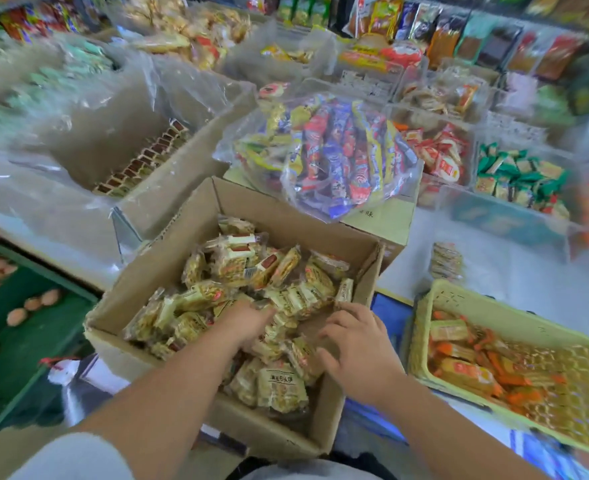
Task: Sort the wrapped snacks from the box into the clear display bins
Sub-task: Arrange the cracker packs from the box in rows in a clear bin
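Wrapped snacks, pale-yellow pkts, lie heaped in the open cardboard box right below us, and both our hands are in it. Left hand: fingers dug in among the pkts mid-box, tips hidden, so we can't tell if they pinch one. Right hand: fingers spread & loosely bent, holding nothing, tips by the pkts next to a bare patch of box floor; contact unclear.

Just right of the right fingers, outside the box wall, sits a yellow-green basket w/ orange pkts. Beyond the fingers, a second carton carries a clear bag of red, blue & yellow sticks. Further beyond & rightward, clear bins stand on the white desk, w/ green pkts and red pkts. Beyond-left of the left fingers is a plastic-lined carton w/ a row of brown pkts.
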Demonstrator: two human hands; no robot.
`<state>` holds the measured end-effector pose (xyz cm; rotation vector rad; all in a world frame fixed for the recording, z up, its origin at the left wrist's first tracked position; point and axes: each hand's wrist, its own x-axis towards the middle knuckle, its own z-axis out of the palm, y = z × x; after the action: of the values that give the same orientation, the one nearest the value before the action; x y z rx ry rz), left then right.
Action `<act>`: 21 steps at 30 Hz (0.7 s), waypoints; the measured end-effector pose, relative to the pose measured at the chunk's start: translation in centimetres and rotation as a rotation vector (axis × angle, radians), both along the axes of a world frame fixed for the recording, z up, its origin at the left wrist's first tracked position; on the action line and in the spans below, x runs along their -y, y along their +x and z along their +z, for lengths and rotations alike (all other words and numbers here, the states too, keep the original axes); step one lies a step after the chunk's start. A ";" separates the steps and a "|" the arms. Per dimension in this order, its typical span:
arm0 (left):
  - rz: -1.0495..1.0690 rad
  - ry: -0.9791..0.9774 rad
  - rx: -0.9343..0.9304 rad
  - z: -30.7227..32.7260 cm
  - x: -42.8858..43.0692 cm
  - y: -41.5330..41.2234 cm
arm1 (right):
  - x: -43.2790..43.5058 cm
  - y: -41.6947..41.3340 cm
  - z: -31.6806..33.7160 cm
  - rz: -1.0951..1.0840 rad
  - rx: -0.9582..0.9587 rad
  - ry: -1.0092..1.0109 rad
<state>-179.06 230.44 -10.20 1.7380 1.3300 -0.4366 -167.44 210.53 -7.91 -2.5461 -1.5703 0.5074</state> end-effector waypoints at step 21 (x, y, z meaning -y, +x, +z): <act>0.373 0.021 0.116 -5.1 1.3 2.8 | -0.1 -0.1 -0.2 -0.056 0.012 0.041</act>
<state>-176.23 229.13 -15.33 1.4635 1.5355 -0.1097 -167.56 210.68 -8.09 -2.5594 -1.4927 0.4506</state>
